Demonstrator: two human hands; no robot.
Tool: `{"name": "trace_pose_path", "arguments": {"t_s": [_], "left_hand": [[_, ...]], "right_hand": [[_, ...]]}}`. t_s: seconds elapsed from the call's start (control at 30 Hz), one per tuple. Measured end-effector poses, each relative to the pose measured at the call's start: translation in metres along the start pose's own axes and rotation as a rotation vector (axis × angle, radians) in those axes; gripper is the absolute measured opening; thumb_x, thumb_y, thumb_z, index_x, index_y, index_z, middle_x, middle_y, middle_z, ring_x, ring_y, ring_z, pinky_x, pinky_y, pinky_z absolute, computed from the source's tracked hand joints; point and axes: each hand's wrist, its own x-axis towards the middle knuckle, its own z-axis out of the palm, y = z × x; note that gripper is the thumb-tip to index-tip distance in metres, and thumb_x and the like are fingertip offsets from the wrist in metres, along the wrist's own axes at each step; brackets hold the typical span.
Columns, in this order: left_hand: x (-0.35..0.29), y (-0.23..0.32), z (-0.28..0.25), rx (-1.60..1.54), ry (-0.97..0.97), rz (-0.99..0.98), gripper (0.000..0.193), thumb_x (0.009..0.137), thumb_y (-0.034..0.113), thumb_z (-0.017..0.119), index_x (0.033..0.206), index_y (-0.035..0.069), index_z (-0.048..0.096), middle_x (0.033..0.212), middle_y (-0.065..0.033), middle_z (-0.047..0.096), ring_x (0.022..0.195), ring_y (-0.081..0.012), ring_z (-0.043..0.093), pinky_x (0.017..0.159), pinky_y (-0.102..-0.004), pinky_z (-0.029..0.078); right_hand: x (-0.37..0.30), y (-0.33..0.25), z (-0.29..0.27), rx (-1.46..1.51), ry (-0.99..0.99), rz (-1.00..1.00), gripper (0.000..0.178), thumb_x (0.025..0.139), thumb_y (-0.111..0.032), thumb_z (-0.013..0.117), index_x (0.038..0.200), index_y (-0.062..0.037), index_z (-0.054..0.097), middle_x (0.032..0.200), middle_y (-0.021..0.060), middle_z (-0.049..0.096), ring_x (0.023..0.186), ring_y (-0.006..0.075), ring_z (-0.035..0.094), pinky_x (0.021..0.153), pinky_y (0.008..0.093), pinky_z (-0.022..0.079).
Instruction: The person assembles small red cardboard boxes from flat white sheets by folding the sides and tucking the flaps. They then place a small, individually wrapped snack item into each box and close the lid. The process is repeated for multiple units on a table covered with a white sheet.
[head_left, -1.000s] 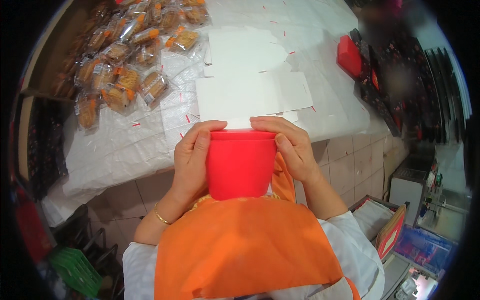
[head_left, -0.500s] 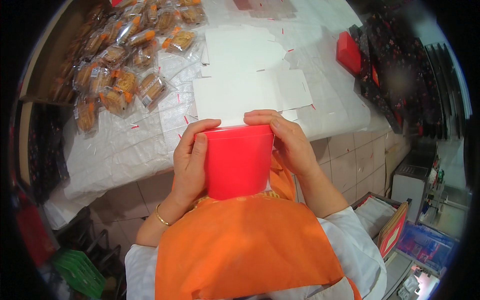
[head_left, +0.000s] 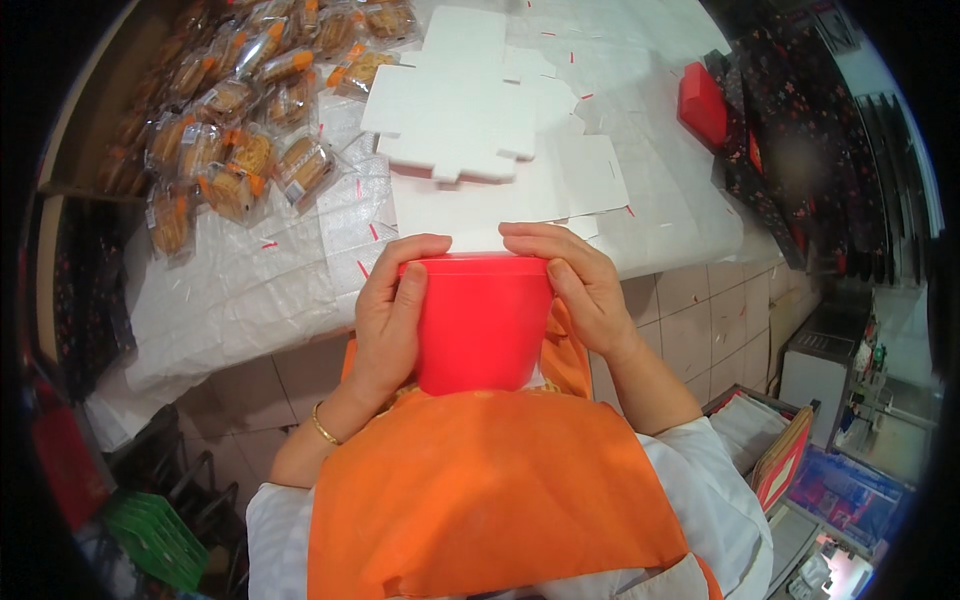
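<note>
My two hands hold a red card carton [head_left: 484, 330] upright against my orange apron, one at each side. The left hand [head_left: 388, 310] is closed on its left edge, thumb along the front face and fingers bent over the upper corner. On the opposite edge, the right hand [head_left: 588, 285] grips with its thumb near the top corner and fingers reaching over the far side. A narrow fold line runs just below the carton's top edge. Whatever lies inside or behind the carton is hidden. Beyond it, a flat white carton blank [head_left: 455, 110] with tabs overlaps other white blanks [head_left: 470, 200].
Clear packets of baked goods [head_left: 250, 150] are heaped at the table's left. Red scraps dot the white table cover [head_left: 270, 290]. A red box [head_left: 702, 105] stands by dark flowered cartons [head_left: 790, 130] at right. A green crate [head_left: 155, 540] sits low left.
A tabbed white blank now lies across the other blanks, beside the packets; it was not there before. The red carton has tipped slightly in my hands, which keep their grip.
</note>
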Motion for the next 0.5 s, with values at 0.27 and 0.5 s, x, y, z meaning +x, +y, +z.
{"name": "trace_pose_path", "arguments": {"t_s": [0.27,0.5], "left_hand": [[0.001,0.002,0.004,0.1,-0.008,0.094,0.023,0.104,0.008,0.046,0.12,0.002,0.061,0.123,-0.008,0.061,0.116,-0.0175,0.056,0.102,-0.0298,0.042],[0.003,0.003,0.006,0.15,-0.017,0.127,0.022,0.103,0.005,0.046,0.118,0.002,0.061,0.125,-0.0095,0.061,0.118,-0.0193,0.056,0.103,-0.0312,0.042]], "right_hand": [[0.004,-0.003,-0.021,-0.126,-0.168,-0.02,0.037,0.095,-0.005,0.043,0.123,0.0018,0.066,0.129,0.0178,0.065,0.121,0.0319,0.061,0.104,0.0393,0.046],[0.009,-0.002,-0.027,-0.082,-0.223,0.02,0.036,0.096,-0.006,0.045,0.124,0.0006,0.066,0.129,0.0171,0.065,0.122,0.0292,0.06,0.103,0.0365,0.046]]}}
